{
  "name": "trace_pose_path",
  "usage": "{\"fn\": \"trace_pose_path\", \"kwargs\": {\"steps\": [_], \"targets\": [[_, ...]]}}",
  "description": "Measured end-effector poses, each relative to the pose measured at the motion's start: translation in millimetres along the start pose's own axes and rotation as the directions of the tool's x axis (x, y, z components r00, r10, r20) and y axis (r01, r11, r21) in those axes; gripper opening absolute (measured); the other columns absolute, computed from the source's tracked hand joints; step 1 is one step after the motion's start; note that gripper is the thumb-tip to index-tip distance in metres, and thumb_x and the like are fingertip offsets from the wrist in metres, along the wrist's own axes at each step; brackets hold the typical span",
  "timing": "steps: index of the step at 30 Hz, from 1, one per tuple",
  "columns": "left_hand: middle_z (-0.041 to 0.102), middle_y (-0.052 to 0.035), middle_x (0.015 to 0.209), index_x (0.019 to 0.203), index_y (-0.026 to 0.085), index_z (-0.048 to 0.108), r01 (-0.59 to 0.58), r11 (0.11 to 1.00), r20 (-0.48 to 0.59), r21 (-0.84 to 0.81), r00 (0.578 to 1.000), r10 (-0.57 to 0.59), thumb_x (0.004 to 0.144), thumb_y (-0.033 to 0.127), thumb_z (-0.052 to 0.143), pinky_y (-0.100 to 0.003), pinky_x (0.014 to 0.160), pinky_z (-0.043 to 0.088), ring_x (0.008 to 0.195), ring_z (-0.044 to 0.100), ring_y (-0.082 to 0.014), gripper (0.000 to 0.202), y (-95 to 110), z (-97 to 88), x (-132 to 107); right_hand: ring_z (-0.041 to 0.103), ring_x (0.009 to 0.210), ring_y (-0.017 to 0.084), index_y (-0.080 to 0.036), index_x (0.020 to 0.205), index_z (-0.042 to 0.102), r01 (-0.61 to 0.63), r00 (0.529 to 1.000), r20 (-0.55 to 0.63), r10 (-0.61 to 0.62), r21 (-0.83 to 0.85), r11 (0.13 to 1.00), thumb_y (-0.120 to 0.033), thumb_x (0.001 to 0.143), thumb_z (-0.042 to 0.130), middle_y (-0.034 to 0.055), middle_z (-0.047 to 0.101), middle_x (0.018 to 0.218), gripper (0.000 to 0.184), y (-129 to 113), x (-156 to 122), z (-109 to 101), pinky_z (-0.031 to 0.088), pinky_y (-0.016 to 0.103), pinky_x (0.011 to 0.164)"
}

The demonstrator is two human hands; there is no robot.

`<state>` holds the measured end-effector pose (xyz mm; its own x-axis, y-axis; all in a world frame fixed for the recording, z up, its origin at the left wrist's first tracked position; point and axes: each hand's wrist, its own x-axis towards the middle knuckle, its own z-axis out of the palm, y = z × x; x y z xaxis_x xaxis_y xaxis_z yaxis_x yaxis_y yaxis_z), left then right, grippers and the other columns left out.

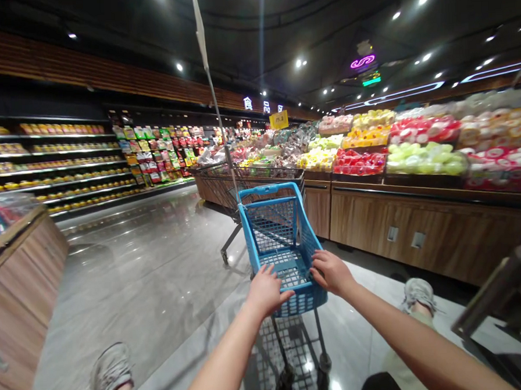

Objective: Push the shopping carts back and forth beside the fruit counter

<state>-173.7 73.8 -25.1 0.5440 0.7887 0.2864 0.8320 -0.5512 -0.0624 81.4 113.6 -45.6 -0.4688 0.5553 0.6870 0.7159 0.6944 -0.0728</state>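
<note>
A small blue shopping cart [301, 300] with a mesh basket stands upright in front of me, with nothing visible in the basket. My left hand [266, 290] grips the near left corner of its rim, the thumb stretched along the near edge. Curled over the right side of the rim is my right hand [331, 271]. A tall thin pole [214, 98] rises by the cart's far left corner.
Just beyond the cart stands a larger dark wire cart [212, 189]. A wooden produce counter [366, 210] with packed fruit runs along the right. Another wooden counter [27, 288] is at left; stocked shelves [67, 164] line the back. A dark chair-like object [506, 298] sits at lower right.
</note>
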Motion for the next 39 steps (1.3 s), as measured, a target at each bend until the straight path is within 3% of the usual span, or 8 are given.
{"fn": "trace_pose_path", "kwargs": {"steps": [5, 9, 14, 21, 26, 29, 32, 39], "targets": [[0.059, -0.0092, 0.137, 0.111, 0.027, 0.070, -0.239, 0.971, 0.071, -0.023, 0.968, 0.240, 0.084, 0.061, 0.057, -0.052, 0.115, 0.027, 0.138, 0.041, -0.0288, 0.046, -51.1, -11.6, 4.2, 0.055, 0.119, 0.027, -0.020, 0.090, 0.068, -0.024, 1.000, -0.014, 0.024, 0.027, 0.999, -0.033, 0.086, 0.060, 0.0101, 0.067, 0.108, 0.016, 17.5, 3.4, 5.7, 0.048, 0.048, 0.101], [0.055, -0.0126, 0.141, 0.129, 0.024, 0.060, -0.225, 0.974, 0.075, -0.008, 0.972, 0.225, 0.081, 0.064, 0.060, -0.052, 0.115, 0.025, 0.137, 0.043, -0.0287, 0.062, -91.7, -25.1, 14.6, 0.060, 0.107, 0.024, -0.021, 0.087, 0.067, 0.024, 0.999, -0.031, -0.023, 0.053, 0.998, -0.027, 0.086, 0.056, 0.0071, 0.067, 0.092, 0.013, 29.6, 7.9, 12.6, 0.051, 0.045, 0.096], [0.053, -0.0122, 0.142, 0.132, 0.026, 0.056, -0.202, 0.978, 0.110, 0.049, 0.974, 0.196, 0.084, 0.058, 0.060, -0.051, 0.117, 0.019, 0.136, 0.044, -0.0260, 0.058, -128.5, -33.0, 32.4, 0.058, 0.109, 0.023, -0.019, 0.088, 0.067, 0.066, 0.998, -0.008, -0.066, 0.037, 0.997, -0.023, 0.088, 0.052, 0.0080, 0.067, 0.095, 0.015, 54.3, 17.0, 17.0, 0.050, 0.044, 0.098], [0.062, -0.0105, 0.133, 0.126, 0.023, 0.059, -0.178, 0.984, -0.037, 0.011, 0.983, 0.179, 0.086, 0.049, 0.063, -0.051, 0.115, 0.026, 0.129, 0.052, -0.0271, 0.048, -118.8, -6.2, 50.3, 0.056, 0.115, 0.022, -0.019, 0.092, 0.068, 0.014, 0.998, 0.062, -0.014, 0.003, 1.000, -0.026, 0.095, 0.043, 0.0072, 0.068, 0.103, 0.026, 100.2, 40.9, 25.9, 0.047, 0.042, 0.102], [0.073, -0.0040, 0.096, 0.099, 0.023, 0.067, -0.220, 0.976, -0.104, -0.008, 0.971, 0.218, 0.092, 0.046, 0.056, -0.048, 0.114, 0.029, 0.101, 0.066, -0.0203, 0.027, -112.6, 5.3, 64.2, 0.060, 0.105, 0.023, -0.019, 0.085, 0.070, -0.169, 0.986, 0.002, 0.169, -0.002, 0.986, -0.033, 0.098, 0.041, 0.0068, 0.071, 0.095, 0.035, 110.1, 50.7, 44.1, 0.048, 0.041, 0.097], [0.073, -0.0023, 0.089, 0.094, 0.023, 0.067, -0.252, 0.966, -0.135, -0.062, 0.961, 0.243, 0.093, 0.048, 0.053, -0.047, 0.112, 0.032, 0.090, 0.068, -0.0175, 0.030, -116.1, 8.0, 62.5, 0.060, 0.101, 0.023, -0.020, 0.082, 0.071, -0.276, 0.958, -0.077, 0.275, 0.002, 0.961, -0.036, 0.098, 0.041, 0.0079, 0.071, 0.094, 0.038, 98.9, 45.1, 51.4, 0.047, 0.039, 0.094], [0.074, -0.0032, 0.098, 0.104, 0.024, 0.067, -0.250, 0.960, -0.194, -0.123, 0.955, 0.224, 0.092, 0.051, 0.054, -0.047, 0.113, 0.031, 0.099, 0.068, -0.0188, 0.032, -119.1, 11.5, 50.5, 0.059, 0.094, 0.023, -0.020, 0.079, 0.070, -0.316, 0.943, -0.108, 0.314, 0.000, 0.949, -0.038, 0.098, 0.040, 0.0084, 0.069, 0.092, 0.040, 74.0, 36.2, 51.7, 0.047, 0.038, 0.089], [0.072, -0.0067, 0.116, 0.116, 0.024, 0.064, -0.193, 0.969, -0.223, -0.158, 0.962, 0.155, 0.092, 0.049, 0.054, -0.048, 0.110, 0.036, 0.117, 0.061, -0.0239, 0.036, -115.9, 13.9, 23.2, 0.058, 0.103, 0.021, -0.022, 0.087, 0.067, -0.100, 0.995, 0.011, 0.100, 0.088, 0.991, -0.034, 0.096, 0.044, 0.0071, 0.067, 0.103, 0.027, 22.0, 19.0, 36.3, 0.045, 0.036, 0.092]]}}
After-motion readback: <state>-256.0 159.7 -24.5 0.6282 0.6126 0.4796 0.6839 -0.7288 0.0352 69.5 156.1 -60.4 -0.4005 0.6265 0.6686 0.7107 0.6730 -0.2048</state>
